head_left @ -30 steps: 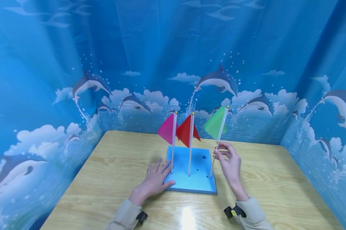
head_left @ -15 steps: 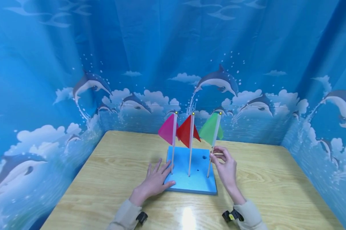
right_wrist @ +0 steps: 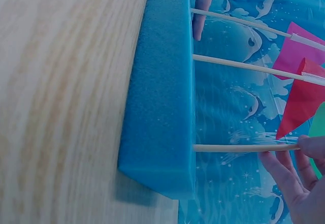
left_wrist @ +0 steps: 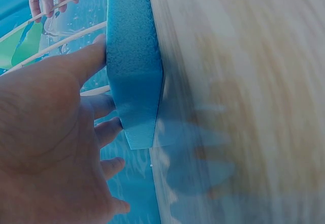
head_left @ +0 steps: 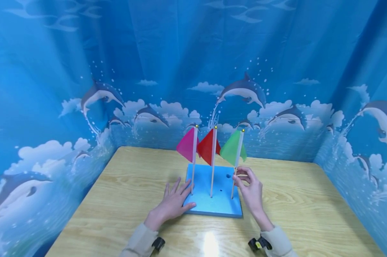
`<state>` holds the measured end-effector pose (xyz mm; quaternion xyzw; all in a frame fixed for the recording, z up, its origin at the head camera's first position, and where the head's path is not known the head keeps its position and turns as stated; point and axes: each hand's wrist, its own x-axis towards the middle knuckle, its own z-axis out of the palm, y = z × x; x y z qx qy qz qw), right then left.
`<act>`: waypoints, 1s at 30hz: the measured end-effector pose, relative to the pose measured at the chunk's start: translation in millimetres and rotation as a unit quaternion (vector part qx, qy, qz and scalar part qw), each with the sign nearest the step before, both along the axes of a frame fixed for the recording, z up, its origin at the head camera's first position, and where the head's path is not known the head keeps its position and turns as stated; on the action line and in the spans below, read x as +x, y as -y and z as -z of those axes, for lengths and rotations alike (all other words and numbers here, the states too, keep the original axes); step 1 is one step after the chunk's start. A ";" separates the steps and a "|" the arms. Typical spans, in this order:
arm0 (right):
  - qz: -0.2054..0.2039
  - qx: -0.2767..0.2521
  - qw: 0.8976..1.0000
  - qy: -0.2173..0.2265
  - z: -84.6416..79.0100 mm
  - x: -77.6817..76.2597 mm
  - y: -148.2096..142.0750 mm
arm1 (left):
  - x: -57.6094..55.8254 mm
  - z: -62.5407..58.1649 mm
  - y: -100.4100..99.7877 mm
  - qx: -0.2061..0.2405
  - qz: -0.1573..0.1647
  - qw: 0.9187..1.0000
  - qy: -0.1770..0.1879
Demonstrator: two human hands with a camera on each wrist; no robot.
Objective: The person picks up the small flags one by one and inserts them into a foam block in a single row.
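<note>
A blue foam block [head_left: 212,207] lies flat on the table, with three small flags on wooden sticks standing in it. The pink flag [head_left: 187,146] is at the left and the red flag [head_left: 206,148] in the middle. At the right, the green flag [head_left: 231,148] leans slightly; its stick's foot is in the block's front right part. My right hand [head_left: 250,189] pinches that stick below the cloth between thumb and fingers. My left hand [head_left: 169,205], fingers spread and fairly straight, rests on the block's left edge beside the pink flag's stick. In the left wrist view, the left thumb [left_wrist: 94,56] touches the block.
The block's top has a larger hole [head_left: 228,176] near its back right and a small hole [head_left: 221,190] nearer the middle. A wood-grain table [head_left: 132,171] spreads around it. Behind and at the sides hangs a blue dolphin-print curtain [head_left: 180,71].
The green flag has moved left and down and now stands closer to upright, my right hand moving with it. My left hand and the other two flags have stayed in place.
</note>
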<state>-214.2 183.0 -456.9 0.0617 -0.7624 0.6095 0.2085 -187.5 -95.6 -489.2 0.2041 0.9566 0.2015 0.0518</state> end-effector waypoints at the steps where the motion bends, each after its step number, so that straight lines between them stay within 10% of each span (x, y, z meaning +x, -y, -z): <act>1: -0.001 0.000 1.000 -0.002 0.5 -0.6 -0.3 | -0.1 0.0 0.0 0.001 0.000 1.000 0.000; 15: -0.011 0.030 0.999 0.023 -28.5 17.8 7.6 | -0.3 -1.3 0.7 0.002 -0.001 1.000 -0.002; 30: -0.004 0.044 0.998 0.033 -20.5 12.5 4.2 | -1.4 0.0 0.3 0.002 0.002 1.000 -0.002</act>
